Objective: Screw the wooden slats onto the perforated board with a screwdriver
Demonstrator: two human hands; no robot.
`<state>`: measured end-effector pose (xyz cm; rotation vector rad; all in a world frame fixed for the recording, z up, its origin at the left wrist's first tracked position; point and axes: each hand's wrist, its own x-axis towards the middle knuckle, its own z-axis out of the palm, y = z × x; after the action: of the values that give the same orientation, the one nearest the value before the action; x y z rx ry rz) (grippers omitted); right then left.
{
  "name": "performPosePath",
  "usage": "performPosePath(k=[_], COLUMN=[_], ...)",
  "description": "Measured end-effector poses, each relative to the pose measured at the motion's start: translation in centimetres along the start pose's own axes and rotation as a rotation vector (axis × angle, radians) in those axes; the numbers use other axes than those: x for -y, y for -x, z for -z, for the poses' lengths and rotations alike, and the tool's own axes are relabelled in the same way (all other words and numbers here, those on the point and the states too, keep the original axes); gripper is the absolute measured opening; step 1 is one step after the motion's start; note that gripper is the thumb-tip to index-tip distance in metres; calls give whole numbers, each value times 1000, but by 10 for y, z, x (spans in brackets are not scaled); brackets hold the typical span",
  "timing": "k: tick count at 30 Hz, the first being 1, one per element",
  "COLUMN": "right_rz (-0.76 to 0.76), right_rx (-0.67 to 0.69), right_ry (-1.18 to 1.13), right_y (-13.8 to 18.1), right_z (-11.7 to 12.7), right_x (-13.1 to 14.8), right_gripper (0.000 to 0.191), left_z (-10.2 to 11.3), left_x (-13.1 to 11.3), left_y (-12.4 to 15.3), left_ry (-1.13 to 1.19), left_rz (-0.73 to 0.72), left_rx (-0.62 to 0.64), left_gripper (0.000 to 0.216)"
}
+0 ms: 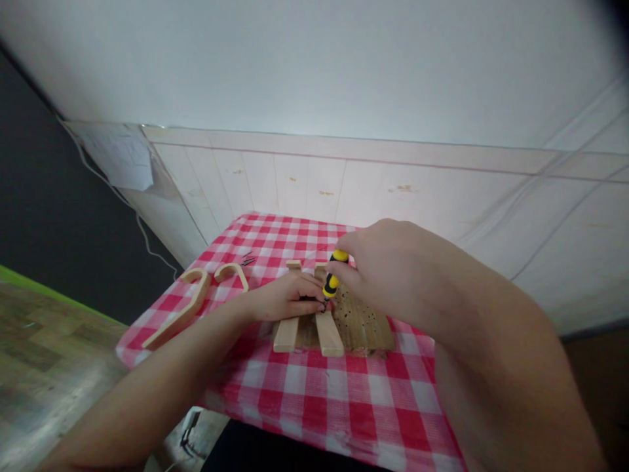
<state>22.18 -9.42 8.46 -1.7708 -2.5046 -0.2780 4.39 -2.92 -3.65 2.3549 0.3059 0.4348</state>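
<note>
Screwdriver (331, 283) juts down from right hand (378, 259), tip seemingly on wooden strip (329, 337).

The screwdriver (331, 283) is banded yellow and black; the wooden strips (331, 335) and curved wooden pieces (195, 304) are pale tan. Dark specks dot the brown board (367, 326). The tablecloth (378, 393) is checked red, pink and white. Yellowish-brown marks show on the white panelling (363, 187); a green strip (29, 284) edges the dark grey surface (59, 210).

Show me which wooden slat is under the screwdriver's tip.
The right slat: the yellow-black screwdriver points down at it, not at the left slat.
</note>
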Motion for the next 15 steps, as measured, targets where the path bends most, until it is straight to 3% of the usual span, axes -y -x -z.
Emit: performPosePath(k=[4, 7, 10, 15], right_rz=[-98, 68, 190, 134], right_rx=[42, 57, 83, 150], right_ry=[8, -124, -190, -67], right_y=[-8, -13, -11, -7], right_z=[7, 6, 3, 5], right_x=[8, 10, 6, -3], right_gripper=[41, 26, 22, 19], left_z=[0, -1, -1, 0], left_x=[1, 3, 3, 3], left_y=[0, 1, 1, -1], left_ry=[0, 3, 46, 31], left_rz=[14, 15, 22, -10], left_rx=[23, 16, 23, 26], left_gripper=[20, 19, 15, 11])
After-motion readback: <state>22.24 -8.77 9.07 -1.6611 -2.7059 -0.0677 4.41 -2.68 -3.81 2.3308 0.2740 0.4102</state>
